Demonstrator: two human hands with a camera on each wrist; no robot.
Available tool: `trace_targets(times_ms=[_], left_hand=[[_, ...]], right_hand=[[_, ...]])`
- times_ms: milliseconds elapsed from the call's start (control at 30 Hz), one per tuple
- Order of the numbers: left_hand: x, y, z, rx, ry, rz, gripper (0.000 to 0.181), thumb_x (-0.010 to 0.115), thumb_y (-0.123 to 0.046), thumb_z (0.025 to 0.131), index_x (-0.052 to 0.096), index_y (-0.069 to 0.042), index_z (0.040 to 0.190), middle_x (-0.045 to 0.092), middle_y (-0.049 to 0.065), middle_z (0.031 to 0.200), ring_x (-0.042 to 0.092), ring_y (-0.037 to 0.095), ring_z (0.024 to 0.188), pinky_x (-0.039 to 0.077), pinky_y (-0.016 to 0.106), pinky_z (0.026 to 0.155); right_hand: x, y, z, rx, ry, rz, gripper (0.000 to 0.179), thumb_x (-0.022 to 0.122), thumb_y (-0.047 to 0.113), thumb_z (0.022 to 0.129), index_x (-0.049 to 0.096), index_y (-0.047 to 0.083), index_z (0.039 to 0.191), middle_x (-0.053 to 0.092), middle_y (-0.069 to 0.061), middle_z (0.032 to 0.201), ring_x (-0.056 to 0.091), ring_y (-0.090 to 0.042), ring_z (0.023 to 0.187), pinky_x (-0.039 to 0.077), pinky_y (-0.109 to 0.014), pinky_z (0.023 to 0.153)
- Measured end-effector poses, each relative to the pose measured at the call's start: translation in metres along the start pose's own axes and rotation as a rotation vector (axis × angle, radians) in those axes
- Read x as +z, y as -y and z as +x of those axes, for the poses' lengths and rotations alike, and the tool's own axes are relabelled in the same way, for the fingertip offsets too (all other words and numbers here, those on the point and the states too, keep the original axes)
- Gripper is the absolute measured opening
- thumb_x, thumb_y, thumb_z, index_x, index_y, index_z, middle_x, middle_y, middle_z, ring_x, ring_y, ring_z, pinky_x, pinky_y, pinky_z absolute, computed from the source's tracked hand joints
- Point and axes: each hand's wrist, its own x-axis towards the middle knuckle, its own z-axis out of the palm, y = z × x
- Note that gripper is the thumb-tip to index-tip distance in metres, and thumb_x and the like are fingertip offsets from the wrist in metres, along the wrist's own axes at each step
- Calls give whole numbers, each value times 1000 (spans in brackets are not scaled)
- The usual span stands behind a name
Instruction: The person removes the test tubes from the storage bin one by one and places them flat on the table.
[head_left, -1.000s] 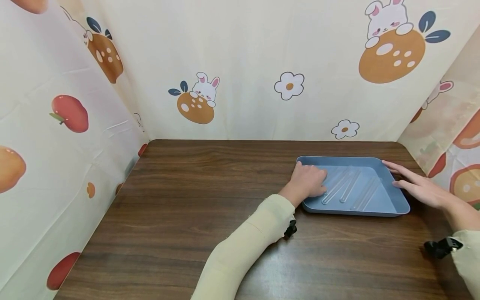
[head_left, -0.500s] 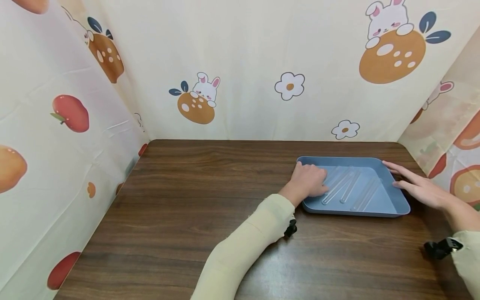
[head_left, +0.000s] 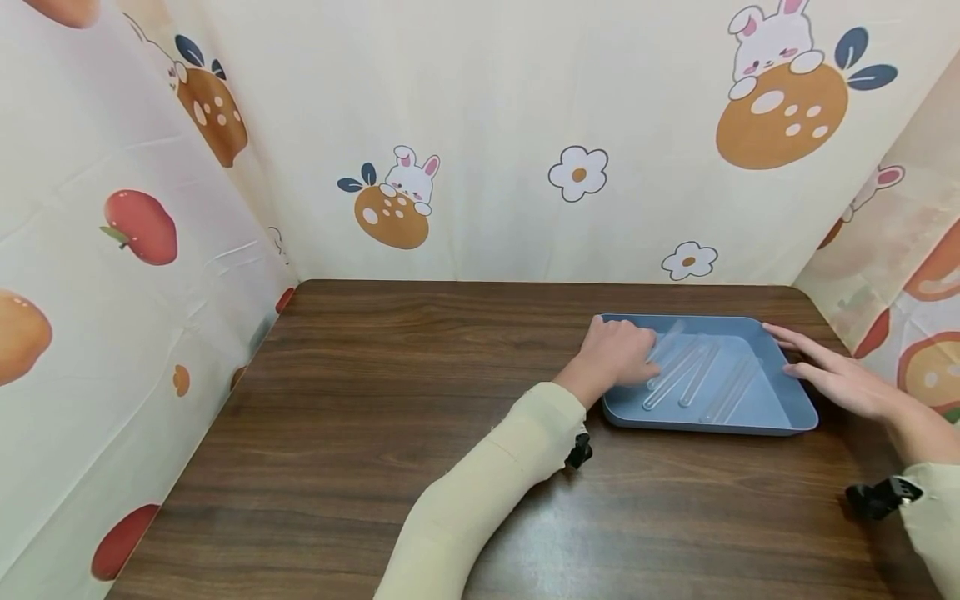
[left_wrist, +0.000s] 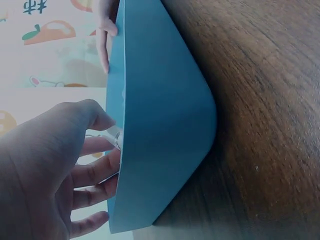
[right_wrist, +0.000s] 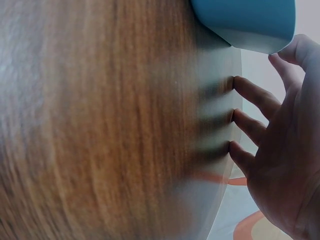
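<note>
A shallow blue tray (head_left: 793, 400) lies at the right of the table, and several clear test tubes (head_left: 699, 375) rest slantwise in it. My left hand (head_left: 617, 350) reaches over the tray's left wall. Its thumb and fingers pinch a clear test tube (head_left: 669, 337), whose far part slants up toward the back wall. In the left wrist view the near end of this tube (left_wrist: 115, 136) shows between thumb and fingers, partly hidden by the tray wall. With fingers spread and relaxed, my right hand (head_left: 843, 375) touches the tray's right rim; in the right wrist view some fingertips (right_wrist: 235, 116) are at the table.
The brown wood-grain table (head_left: 420, 433) stretches out to the left and in front of the tray. Printed cloth (head_left: 495, 100) hangs along the back and both sides. The right-hand cloth (head_left: 918, 275) is near my right hand.
One test tube has shifted up and back in the tray with my left hand, its far end now nearer the back wall. My right hand stays at the rim.
</note>
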Motion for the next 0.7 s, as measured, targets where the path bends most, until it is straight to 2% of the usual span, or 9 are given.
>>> trace_targets(times_ms=[200, 267, 367, 467, 567, 667, 700], left_hand=[[-3, 1, -3, 2, 4, -18, 37, 58, -54, 112, 69, -40, 145, 71, -15, 96, 63, 6, 89, 43, 32, 95], [-5, 2, -5, 6, 1, -19, 40, 58, -54, 112, 68, -41, 148, 74, -15, 100, 64, 6, 90, 44, 32, 95], [-8, 4, -8, 13, -12, -23, 42, 59, -55, 111, 67, -43, 151, 78, -17, 111, 65, 5, 93, 45, 33, 95], [-9, 7, -12, 22, -31, -33, 44, 59, -54, 111, 67, -43, 153, 80, -17, 119, 67, 6, 97, 46, 33, 95], [-10, 11, -16, 29, -41, -52, 44, 59, -53, 111, 67, -42, 153, 81, -16, 116, 68, 7, 96, 46, 33, 94], [-11, 15, -21, 35, -52, -68, 44, 58, -53, 111, 67, -41, 153, 78, -15, 102, 66, 7, 91, 45, 32, 90], [-12, 16, -23, 37, -55, -70, 44, 58, -53, 111, 67, -41, 153, 77, -15, 96, 66, 8, 89, 44, 31, 88]], right_hand=[[1, 0, 0, -6, -1, 5, 73, 50, 29, 120, 13, 27, 183, 39, -44, 167, 22, 30, 122, 31, -82, 108], [1, 1, -1, -3, -1, 1, 73, 49, 29, 120, 13, 27, 183, 39, -44, 167, 27, 24, 132, 31, -82, 107], [1, 2, -2, 2, 1, -3, 73, 49, 30, 120, 12, 27, 183, 38, -44, 168, 36, 3, 147, 31, -83, 108], [0, 2, -2, 3, 1, -3, 73, 49, 30, 120, 13, 27, 183, 38, -44, 168, 37, 0, 147, 31, -82, 108], [0, 2, -2, 7, 5, -5, 73, 49, 30, 120, 12, 26, 183, 38, -44, 168, 38, -7, 150, 31, -82, 108], [0, 3, 0, 11, 11, -7, 73, 48, 31, 120, 12, 25, 183, 37, -45, 168, 36, -42, 153, 31, -83, 108], [0, 3, 0, 11, 11, -7, 73, 48, 31, 120, 12, 25, 183, 37, -44, 169, 33, -49, 151, 31, -83, 108]])
